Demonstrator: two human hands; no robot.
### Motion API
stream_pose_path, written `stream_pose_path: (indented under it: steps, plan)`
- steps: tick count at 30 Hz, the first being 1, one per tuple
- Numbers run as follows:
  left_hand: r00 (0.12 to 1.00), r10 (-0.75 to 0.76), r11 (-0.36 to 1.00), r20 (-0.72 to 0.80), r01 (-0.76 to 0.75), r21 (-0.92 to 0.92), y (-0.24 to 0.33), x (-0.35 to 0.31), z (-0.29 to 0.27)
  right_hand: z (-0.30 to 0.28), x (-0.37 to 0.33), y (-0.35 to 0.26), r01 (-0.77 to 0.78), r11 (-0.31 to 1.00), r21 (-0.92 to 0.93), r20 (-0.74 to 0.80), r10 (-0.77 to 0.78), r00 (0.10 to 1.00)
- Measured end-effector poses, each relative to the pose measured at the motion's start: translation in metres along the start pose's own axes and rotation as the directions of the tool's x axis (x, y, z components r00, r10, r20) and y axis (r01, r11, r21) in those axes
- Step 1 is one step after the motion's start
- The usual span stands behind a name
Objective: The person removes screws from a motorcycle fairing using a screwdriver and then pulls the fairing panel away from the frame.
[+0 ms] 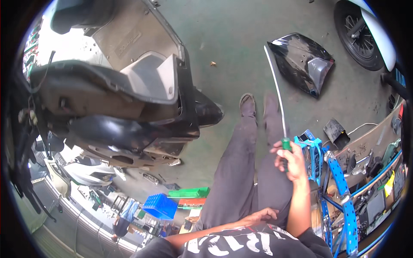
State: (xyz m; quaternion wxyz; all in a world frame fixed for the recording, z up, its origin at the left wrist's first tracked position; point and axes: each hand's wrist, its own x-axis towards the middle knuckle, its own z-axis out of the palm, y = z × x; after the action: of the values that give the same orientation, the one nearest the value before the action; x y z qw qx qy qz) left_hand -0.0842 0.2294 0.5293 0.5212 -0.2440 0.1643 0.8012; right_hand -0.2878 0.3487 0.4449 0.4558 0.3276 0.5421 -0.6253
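My right hand [294, 161] is closed round the green handle of a long-shafted screwdriver [277, 92]. Its thin bright shaft points up and away from me, crossing in front of my right foot and the floor. My left hand [263, 216] rests against my lap near the hem of my dark shirt, fingers loosely bent, with nothing seen in it. To my left stands a partly stripped dark scooter [124, 133], its inner panels and a light grey compartment exposed. A glossy black body panel [297, 62] lies on the floor at the far right, beyond the screwdriver tip.
At my right stand a blue metal rack [342, 185] and a bench [365, 137] strewn with tools and parts. Behind on the left are a blue crate [160, 206], a green tray [189, 192] and a white scooter [88, 173]. A wheel [359, 36] stands at the far right.
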Motion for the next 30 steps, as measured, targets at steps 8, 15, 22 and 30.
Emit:
stream_pose_path:
  steps: [8,15,22,30]
  plan:
    - [0.975,-0.071,0.445,-0.212,-0.159,-0.881,0.141,0.064,0.029,0.03,0.024,-0.1,-0.307,0.951,-0.039,0.386,0.297,0.873]
    - [0.969,0.097,0.449,-0.228,-0.247,-0.859,0.23,0.176,-0.028,0.002,0.199,-0.269,0.338,0.497,-0.799,0.447,0.116,0.887]
    - [0.183,0.768,0.389,-0.614,-0.894,0.22,0.419,0.204,-0.346,-0.013,0.452,-0.284,0.722,0.211,-0.658,0.748,0.077,0.659]
    - [-0.386,0.786,0.059,-0.482,-0.73,0.68,0.448,0.175,-0.452,0.013,0.591,-0.221,0.869,0.295,-0.397,0.913,0.029,0.407]
